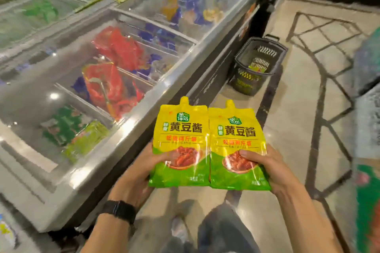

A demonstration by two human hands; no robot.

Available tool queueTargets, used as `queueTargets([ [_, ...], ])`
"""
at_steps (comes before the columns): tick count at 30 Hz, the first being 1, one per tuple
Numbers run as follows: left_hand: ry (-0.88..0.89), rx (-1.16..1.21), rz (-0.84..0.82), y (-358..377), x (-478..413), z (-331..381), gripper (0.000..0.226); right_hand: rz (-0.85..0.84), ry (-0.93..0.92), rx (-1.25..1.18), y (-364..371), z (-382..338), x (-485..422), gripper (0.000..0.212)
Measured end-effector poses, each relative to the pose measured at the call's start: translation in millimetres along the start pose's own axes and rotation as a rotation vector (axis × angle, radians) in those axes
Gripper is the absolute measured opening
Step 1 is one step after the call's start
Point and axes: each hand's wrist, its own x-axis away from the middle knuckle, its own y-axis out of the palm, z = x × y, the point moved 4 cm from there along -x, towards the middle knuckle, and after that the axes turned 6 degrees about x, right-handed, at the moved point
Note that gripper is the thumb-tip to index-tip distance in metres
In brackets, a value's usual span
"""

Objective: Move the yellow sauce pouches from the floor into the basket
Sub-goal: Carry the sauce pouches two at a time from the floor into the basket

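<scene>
One head-worn wide-angle view, looking forward and down onto the floor. Left hand and right hand sit nearest, low centre, gripping pouches; freezer runs along the left, basket farther ahead, just beside it.

- Bare tiled floor runs open from the foreground to the basket — a clear lane.
- Chest freezer walls the left side, basket just beside its base.
- Basket mouth faces up — handle at far rim.
</scene>
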Motion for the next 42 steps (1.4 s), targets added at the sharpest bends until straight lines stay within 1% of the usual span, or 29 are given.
queueTargets([
  [1,-0.018,-0.014,-0.032,4.8,-14.2,3.4,0.080,0.038,-0.004,-0.015,-8.5,-1.0,-1.6,0.055],
  [2,-0.026,-0.035,-0.060,10.6,-28.1,7.6,0.077,0.067,-0.011,-0.028,-16.2,-2.0,-3.7,0.066],
  [4,-0.050,-0.088,-0.117,25.5,-60.0,12.4,0.077,0.132,-0.012,-0.043,-37.5,-3.0,-10.6,0.094],
  [5,-0.076,-0.108,-0.134,31.8,-74.6,12.9,0.078,0.157,-0.019,-0.055,-47.7,-2.5,-14.4,0.100],
  [6,-0.092,-0.122,-0.136,36.6,-84.8,13.4,0.078,0.163,-0.027,-0.058,-53.5,-3.3,-17.6,0.102],
  [8,-0.131,-0.154,-0.162,54.7,-117.9,12.7,0.077,0.195,-0.028,-0.092,-76.7,-10.0,-29.9,0.100],
  [9,-0.155,-0.162,-0.164,64.2,-134.2,13.2,0.082,0.214,-0.017,-0.103,-90.1,-14.2,-38.4,0.096],
  [11,-0.178,-0.184,-0.176,84.7,-169.0,15.9,0.101,0.237,0.003,-0.126,-119.3,-23.9,-58.1,0.075],
  [12,-0.190,-0.184,-0.179,94.0,-185.9,16.2,0.106,0.245,0.010,-0.139,-133.4,-30.2,-67.5,0.069],
  [13,-0.202,-0.181,-0.191,104.6,-202.8,19.0,0.107,0.249,0.013,-0.142,-147.5,-38.7,-78.1,0.073],
  [15,-0.208,-0.185,-0.212,126.5,-235.9,28.3,0.108,0.262,0.019,-0.123,-173.2,-60.0,-97.2,0.091],
  [16,-0.194,-0.190,-0.213,136.6,-252.1,33.6,0.108,0.274,0.011,-0.114,-185.4,-72.4,-106.6,0.096],
  [19,-0.155,-0.186,-0.224,165.8,-295.8,47.6,0.110,0.282,-0.020,-0.095,-218.8,-110.7,-135.6,0.096],
  [23,-0.130,-0.156,-0.246,193.5,-342.2,58.8,0.106,0.270,-0.049,-0.092,-250.8,-140.8,-171.0,0.102],
  [27,-0.153,-0.143,-0.251,208.9,-391.8,73.0,0.109,0.297,-0.019,-0.080,-274.6,-159.2,-208.7,0.107],
  [33,-0.226,-0.166,-0.278,219.2,-488.4,88.9,0.114,0.353,-0.004,-0.123,-301.7,-182.9,-273.4,0.106],
  [36,-0.248,-0.171,-0.345,232.3,-547.0,101.1,0.113,0.411,-0.004,-0.144,-318.5,-197.4,-308.9,0.105],
  [39,-0.311,-0.182,-0.428,251.7,-601.2,118.6,0.109,0.450,0.004,-0.182,-334.8,-218.7,-340.7,0.104],
  [42,-0.328,-0.215,-0.468,267.7,-651.5,139.3,0.110,0.482,-0.003,-0.208,-349.1,-239.6,-371.3,0.103],
])
